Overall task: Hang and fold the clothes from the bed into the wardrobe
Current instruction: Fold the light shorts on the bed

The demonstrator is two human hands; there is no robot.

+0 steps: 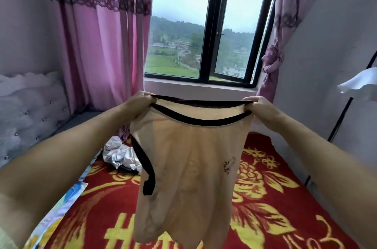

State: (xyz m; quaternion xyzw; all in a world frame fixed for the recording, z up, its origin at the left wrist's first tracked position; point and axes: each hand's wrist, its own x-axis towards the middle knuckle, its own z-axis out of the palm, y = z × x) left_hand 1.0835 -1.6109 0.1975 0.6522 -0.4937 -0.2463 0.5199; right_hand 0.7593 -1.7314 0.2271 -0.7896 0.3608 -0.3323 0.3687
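Note:
A beige sleeveless top with black trim hangs in the air over the bed, stretched out by its neckline. My left hand pinches the left end of the black neckline and my right hand pinches the right end. The top's lower part dangles down above the red blanket with yellow flowers. A crumpled white and grey garment lies on the bed behind the top, at its left side.
A padded grey headboard stands at the left. Pink curtains flank a dark-framed window straight ahead. At the right wall a black rack pole rises, with a white garment hanging at the frame's edge.

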